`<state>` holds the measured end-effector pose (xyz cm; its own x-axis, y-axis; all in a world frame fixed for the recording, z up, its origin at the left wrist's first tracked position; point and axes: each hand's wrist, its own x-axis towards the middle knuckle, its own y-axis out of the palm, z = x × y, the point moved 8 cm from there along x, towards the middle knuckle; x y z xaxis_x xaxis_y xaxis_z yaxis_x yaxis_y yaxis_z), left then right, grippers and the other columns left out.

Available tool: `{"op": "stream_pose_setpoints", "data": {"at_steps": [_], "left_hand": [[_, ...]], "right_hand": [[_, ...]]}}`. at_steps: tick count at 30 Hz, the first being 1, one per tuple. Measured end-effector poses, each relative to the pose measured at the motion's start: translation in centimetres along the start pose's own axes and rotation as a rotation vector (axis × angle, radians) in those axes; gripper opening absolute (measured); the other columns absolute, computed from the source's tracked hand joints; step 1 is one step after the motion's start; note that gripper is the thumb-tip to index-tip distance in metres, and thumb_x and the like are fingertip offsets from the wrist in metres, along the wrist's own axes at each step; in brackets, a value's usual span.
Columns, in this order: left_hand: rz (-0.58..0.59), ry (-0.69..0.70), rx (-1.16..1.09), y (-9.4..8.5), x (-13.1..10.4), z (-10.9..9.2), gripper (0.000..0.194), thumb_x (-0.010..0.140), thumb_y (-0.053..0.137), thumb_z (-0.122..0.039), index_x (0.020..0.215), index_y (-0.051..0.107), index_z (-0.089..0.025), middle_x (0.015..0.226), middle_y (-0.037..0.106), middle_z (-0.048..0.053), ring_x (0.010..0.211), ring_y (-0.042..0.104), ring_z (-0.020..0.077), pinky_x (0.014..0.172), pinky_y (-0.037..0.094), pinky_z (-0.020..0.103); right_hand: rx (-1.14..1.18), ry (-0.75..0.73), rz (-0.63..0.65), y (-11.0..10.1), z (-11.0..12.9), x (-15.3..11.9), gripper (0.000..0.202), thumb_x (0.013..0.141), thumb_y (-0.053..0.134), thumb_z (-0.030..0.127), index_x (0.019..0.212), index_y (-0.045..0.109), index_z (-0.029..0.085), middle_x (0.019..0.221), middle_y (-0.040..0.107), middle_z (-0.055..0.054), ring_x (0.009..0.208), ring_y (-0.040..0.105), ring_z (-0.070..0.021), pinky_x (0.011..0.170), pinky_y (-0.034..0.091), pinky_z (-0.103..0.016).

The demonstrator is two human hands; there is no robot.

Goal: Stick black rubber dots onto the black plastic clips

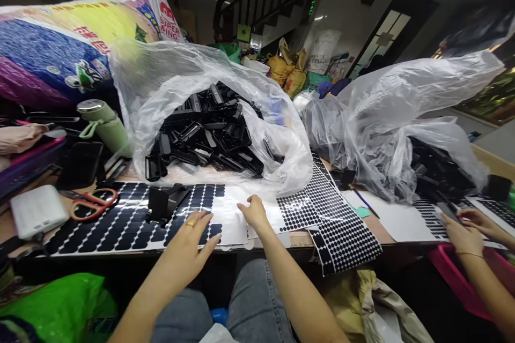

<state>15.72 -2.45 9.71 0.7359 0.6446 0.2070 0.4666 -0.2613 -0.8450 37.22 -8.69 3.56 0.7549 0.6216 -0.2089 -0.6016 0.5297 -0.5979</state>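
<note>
My left hand (191, 238) is open, its fingers spread over a white sheet of dark rounded stickers (132, 228). A ring shows on one finger. My right hand (255, 214) is above the bare white backing (229, 209) of the sheet, its fingers partly curled, thumb apart, nothing visible between them. Just beyond my left hand, a black plastic part (164, 203) with a flat plate lies on the stickers. Behind it, a large clear plastic bag (281, 163) gapes toward me, filled with similar black plastic parts (209, 134).
Red-handled scissors (94, 203), a white power bank (38, 211), a phone (80, 163) and a green flask (105, 126) are at left. Sheets of round black dots (341, 225) overhang the table's front edge. At right, a co-worker's hands (466, 233) work beside another plastic bag (386, 144).
</note>
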Motion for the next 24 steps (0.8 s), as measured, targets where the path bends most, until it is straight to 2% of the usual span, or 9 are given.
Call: {"op": "stream_pose_setpoints", "data": {"at_steps": [3,6,8,10,13,16,18,21,24], "left_hand": [[0.115,-0.086,0.164,3.1,-1.1,2.6,0.064,0.078,0.047,-0.052,0.123,0.049,-0.007,0.135,0.038,0.022,0.129,0.023,0.0392,0.099,0.030,0.052],[0.112,-0.064,0.221,5.0,-1.8,3.6,0.077,0.074,0.048,-0.059,0.131,0.041,-0.008,0.140,0.031,0.023,0.131,0.017,0.0390,0.099,0.027,0.054],[0.063,0.047,0.188,5.3,-1.5,2.4,0.078,0.073,0.050,-0.059,0.135,0.034,-0.014,0.142,0.030,0.018,0.132,0.018,0.0353,0.101,0.025,0.054],[0.009,0.123,0.112,5.3,-0.6,1.2,0.066,0.080,0.046,-0.050,0.136,0.033,-0.017,0.139,0.036,0.014,0.131,0.025,0.0299,0.102,0.026,0.051],[-0.096,0.036,-0.032,5.1,0.9,1.2,0.044,0.089,0.033,-0.031,0.128,0.043,-0.016,0.126,0.053,0.012,0.119,0.046,0.0233,0.097,0.039,0.041],[-0.176,-0.040,-0.129,5.4,1.3,2.1,0.041,0.088,0.031,-0.024,0.125,0.048,-0.016,0.120,0.058,0.010,0.112,0.053,0.0220,0.093,0.044,0.039],[-0.182,0.006,-0.155,5.9,1.0,2.2,0.042,0.088,0.033,-0.022,0.128,0.044,-0.016,0.124,0.055,0.010,0.118,0.047,0.0221,0.098,0.040,0.041],[-0.172,0.048,-0.171,6.6,0.5,2.4,0.045,0.087,0.033,-0.020,0.132,0.039,-0.016,0.129,0.050,0.009,0.123,0.042,0.0217,0.102,0.035,0.042],[-0.189,0.039,-0.179,6.8,0.3,2.6,0.044,0.088,0.032,-0.021,0.131,0.039,-0.016,0.128,0.051,0.010,0.122,0.043,0.0220,0.102,0.036,0.043]], "right_hand": [[0.071,0.044,0.015,1.4,-0.3,0.2,0.040,0.068,0.058,0.036,0.100,0.045,0.015,0.109,0.049,-0.015,0.093,0.053,-0.0247,0.080,0.040,-0.036],[0.172,0.042,0.050,2.5,0.4,0.4,0.041,0.069,0.056,0.032,0.104,0.041,0.018,0.104,0.053,-0.010,0.086,0.056,-0.0197,0.074,0.044,-0.032],[0.239,0.009,0.079,2.8,1.6,0.8,0.039,0.072,0.053,0.031,0.106,0.039,0.019,0.100,0.056,-0.007,0.078,0.058,-0.0157,0.068,0.045,-0.029],[0.289,-0.036,0.105,2.8,3.0,1.0,0.038,0.077,0.048,0.034,0.110,0.038,0.020,0.093,0.059,-0.004,0.071,0.058,-0.0133,0.063,0.046,-0.027],[0.307,-0.103,0.122,1.6,3.7,0.7,0.040,0.082,0.040,0.043,0.115,0.038,0.020,0.082,0.062,-0.001,0.067,0.059,-0.0131,0.061,0.047,-0.027],[0.206,-0.128,0.004,-2.8,1.0,0.1,0.039,0.080,0.046,0.047,0.108,0.048,0.020,0.089,0.063,-0.005,0.079,0.059,-0.0162,0.069,0.046,-0.029],[0.108,-0.086,-0.152,-7.8,-2.4,0.0,0.035,0.078,0.049,0.043,0.102,0.052,0.017,0.103,0.059,-0.011,0.095,0.055,-0.0201,0.079,0.043,-0.032],[-0.045,0.057,-0.393,-16.3,-8.0,0.8,0.039,0.082,0.042,0.038,0.111,0.046,0.011,0.119,0.049,-0.021,0.110,0.045,-0.0261,0.085,0.037,-0.037],[-0.177,0.185,-0.427,-21.8,-12.0,3.0,0.037,0.073,0.055,0.037,0.096,0.054,0.009,0.102,0.057,-0.022,0.101,0.050,-0.0298,0.078,0.038,-0.037]]}}
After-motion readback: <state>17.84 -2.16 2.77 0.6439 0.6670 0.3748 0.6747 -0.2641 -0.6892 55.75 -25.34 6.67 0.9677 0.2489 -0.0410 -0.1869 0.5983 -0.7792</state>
